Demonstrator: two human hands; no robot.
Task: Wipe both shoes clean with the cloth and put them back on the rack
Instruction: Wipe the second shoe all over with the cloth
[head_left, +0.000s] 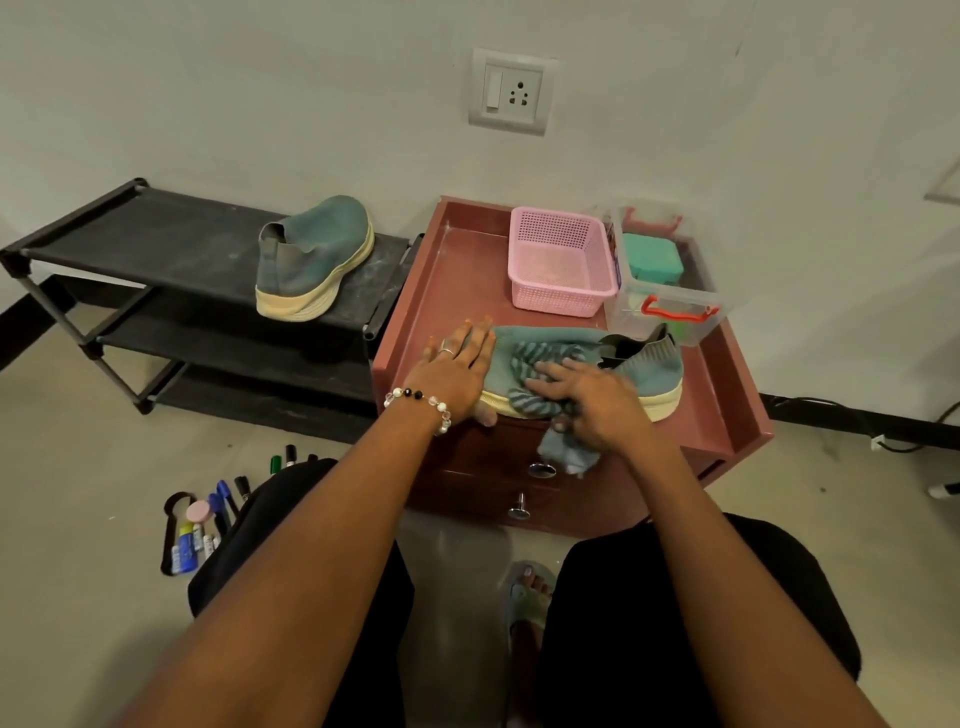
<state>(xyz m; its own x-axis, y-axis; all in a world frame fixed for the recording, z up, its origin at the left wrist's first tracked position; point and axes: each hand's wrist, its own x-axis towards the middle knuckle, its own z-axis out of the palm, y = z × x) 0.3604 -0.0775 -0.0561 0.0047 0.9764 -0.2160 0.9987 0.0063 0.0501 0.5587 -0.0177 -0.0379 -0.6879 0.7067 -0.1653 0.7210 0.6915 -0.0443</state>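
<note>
The shoe (649, 364) on the counter (447, 270) is soft knit cloth with a matt, pale rubbery sole; the shoe on the rack (317, 254) looks the same, its cloth dusty. The cloth (540, 358) is striped and towel-like. The counter looks like smooth, faintly glossy plastic with shiny metal knobs (542, 470). The rack (156, 228) has matt dark fabric shelves. The basket (558, 260) is perforated plastic, and the box (670, 296) clear glossy plastic.

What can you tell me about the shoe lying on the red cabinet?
The teal knit slip-on shoe with a cream sole lies on its side on the reddish-brown cabinet top, toe pointing left. The left hand rests flat on the toe; the right hand presses a striped grey-green cloth against its middle.
</note>
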